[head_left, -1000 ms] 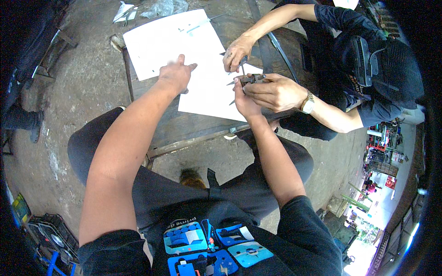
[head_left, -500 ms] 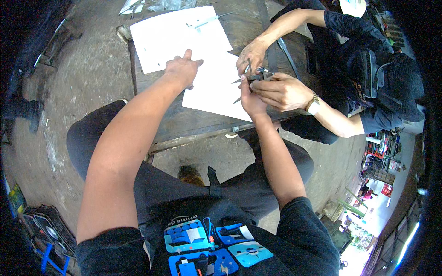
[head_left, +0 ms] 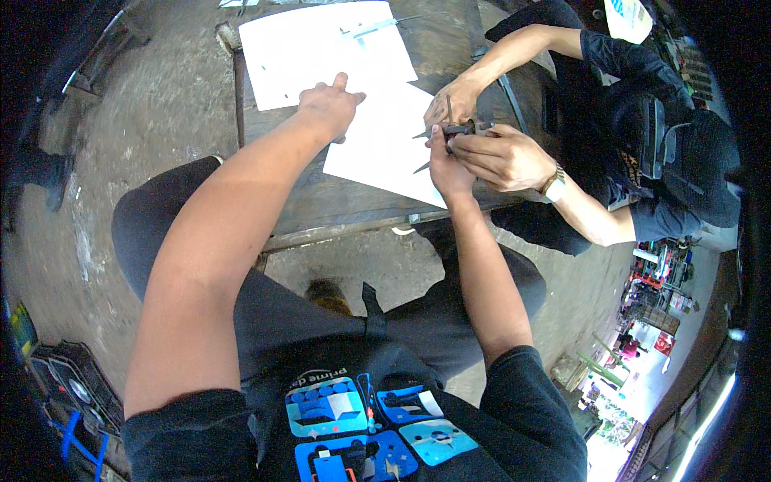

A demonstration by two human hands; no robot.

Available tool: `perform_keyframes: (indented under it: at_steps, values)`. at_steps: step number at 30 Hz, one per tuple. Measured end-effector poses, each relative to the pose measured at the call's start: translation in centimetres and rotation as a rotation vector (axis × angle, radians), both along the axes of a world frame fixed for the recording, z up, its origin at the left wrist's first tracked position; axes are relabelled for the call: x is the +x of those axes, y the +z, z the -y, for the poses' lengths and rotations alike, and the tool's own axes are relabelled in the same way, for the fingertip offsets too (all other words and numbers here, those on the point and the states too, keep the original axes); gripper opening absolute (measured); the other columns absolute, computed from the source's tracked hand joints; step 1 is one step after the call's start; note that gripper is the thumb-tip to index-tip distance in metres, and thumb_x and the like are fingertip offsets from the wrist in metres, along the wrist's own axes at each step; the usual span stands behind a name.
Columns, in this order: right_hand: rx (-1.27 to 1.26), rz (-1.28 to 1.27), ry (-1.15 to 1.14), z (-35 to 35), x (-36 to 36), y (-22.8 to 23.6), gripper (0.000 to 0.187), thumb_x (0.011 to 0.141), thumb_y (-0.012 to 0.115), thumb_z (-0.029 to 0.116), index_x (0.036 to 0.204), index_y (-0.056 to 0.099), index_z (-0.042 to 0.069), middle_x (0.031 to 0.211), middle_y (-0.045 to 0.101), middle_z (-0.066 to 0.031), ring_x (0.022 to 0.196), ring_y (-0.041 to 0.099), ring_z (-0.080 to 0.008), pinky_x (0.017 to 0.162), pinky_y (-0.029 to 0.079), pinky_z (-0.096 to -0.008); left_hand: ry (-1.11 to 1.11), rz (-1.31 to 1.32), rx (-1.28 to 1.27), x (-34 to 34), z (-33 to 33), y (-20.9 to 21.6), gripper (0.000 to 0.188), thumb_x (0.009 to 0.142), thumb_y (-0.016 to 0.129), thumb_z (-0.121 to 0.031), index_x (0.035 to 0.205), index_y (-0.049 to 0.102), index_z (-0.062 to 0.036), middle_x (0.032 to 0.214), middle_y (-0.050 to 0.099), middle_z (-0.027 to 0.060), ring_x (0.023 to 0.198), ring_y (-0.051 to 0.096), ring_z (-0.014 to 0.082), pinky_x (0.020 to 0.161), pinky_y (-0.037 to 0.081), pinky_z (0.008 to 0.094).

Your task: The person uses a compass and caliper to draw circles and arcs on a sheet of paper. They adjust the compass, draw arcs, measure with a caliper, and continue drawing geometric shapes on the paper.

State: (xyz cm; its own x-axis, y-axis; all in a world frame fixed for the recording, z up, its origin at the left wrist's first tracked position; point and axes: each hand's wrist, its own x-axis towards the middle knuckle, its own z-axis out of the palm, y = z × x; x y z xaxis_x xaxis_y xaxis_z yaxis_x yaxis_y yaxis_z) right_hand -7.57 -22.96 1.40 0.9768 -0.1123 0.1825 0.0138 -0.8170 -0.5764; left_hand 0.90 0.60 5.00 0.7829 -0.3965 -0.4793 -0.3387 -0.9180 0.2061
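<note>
My left hand (head_left: 329, 109) rests palm down over the white paper sheets (head_left: 377, 149) on the wooden table, index finger and thumb stretched apart, holding nothing. To its right, my right hand (head_left: 451, 170) grips a dark metal part with thin pointed prongs (head_left: 459, 130). The prongs stick out to the left and upward; fingers cover much of the part, so its kind is unclear. A co-worker's watch-wearing hand (head_left: 507, 157) also holds it from the right. The co-worker's other hand (head_left: 454, 100) is just behind it, fingertips partly hidden.
A slim tool with a pale handle (head_left: 377, 29), like a screwdriver, lies on the far sheet beside tiny dark pieces (head_left: 265, 69). A long dark strip (head_left: 511, 104) lies at the table's right. The co-worker sits close on that side. My knees are by the table's near edge (head_left: 337, 231).
The view has shifted slightly, moving the papers and table up and to the right in the picture. The metal part has turned a little in the hands. My left hand keeps its pointing shape.
</note>
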Motion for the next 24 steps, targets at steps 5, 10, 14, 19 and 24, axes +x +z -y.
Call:
perform_keyframes:
  at_steps: [5,10,14,19,24]
  values:
    - [-0.136,0.033,0.051,0.00,0.14,0.26,0.033,0.104,0.058,0.033,0.093,0.067,0.003,0.079,0.072,-0.0070,0.074,0.067,-0.0190,0.072,0.050,-0.0351,0.008,-0.006,0.010,-0.01,0.09,-0.09,0.094,0.073,0.090,-0.024,0.154,0.043,-0.0294,0.158,0.035,0.0184,0.130,0.054,0.0350,0.105,0.052,0.0454]
    - [-0.034,0.010,0.017,0.03,-0.04,0.19,0.029,0.103,0.059,0.029,0.091,0.067,0.004,0.077,0.071,-0.0064,0.074,0.065,-0.0207,0.072,0.049,-0.0370,0.031,0.043,0.018,-0.22,0.22,-0.31,0.088,0.075,0.087,-0.019,0.152,0.046,-0.0301,0.150,0.042,0.0096,0.126,0.057,0.0298,0.098,0.056,0.0421]
    - [-0.005,0.067,0.014,-0.08,0.02,0.23,0.025,0.101,0.060,0.023,0.086,0.067,0.005,0.073,0.070,-0.0067,0.070,0.065,-0.0253,0.069,0.048,-0.0413,0.039,0.029,0.030,-0.22,0.41,-0.32,0.087,0.075,0.087,-0.021,0.152,0.047,-0.0303,0.149,0.044,0.0098,0.126,0.057,0.0290,0.097,0.056,0.0412]
    - [0.032,0.014,0.009,-0.16,-0.14,0.48,0.030,0.104,0.059,0.030,0.094,0.067,0.004,0.078,0.071,-0.0063,0.072,0.065,-0.0163,0.069,0.049,-0.0328,0.046,0.037,0.030,-0.24,0.43,-0.27,0.087,0.075,0.087,-0.021,0.152,0.047,-0.0303,0.149,0.045,0.0103,0.125,0.057,0.0283,0.097,0.057,0.0406]
    - [-0.023,-0.043,0.021,-0.16,-0.23,0.82,0.031,0.104,0.059,0.030,0.095,0.068,0.003,0.078,0.072,-0.0077,0.073,0.066,-0.0174,0.069,0.050,-0.0339,0.039,0.051,0.039,-0.44,0.44,-0.18,0.088,0.075,0.087,-0.021,0.152,0.047,-0.0308,0.148,0.045,0.0104,0.125,0.057,0.0276,0.096,0.056,0.0403]
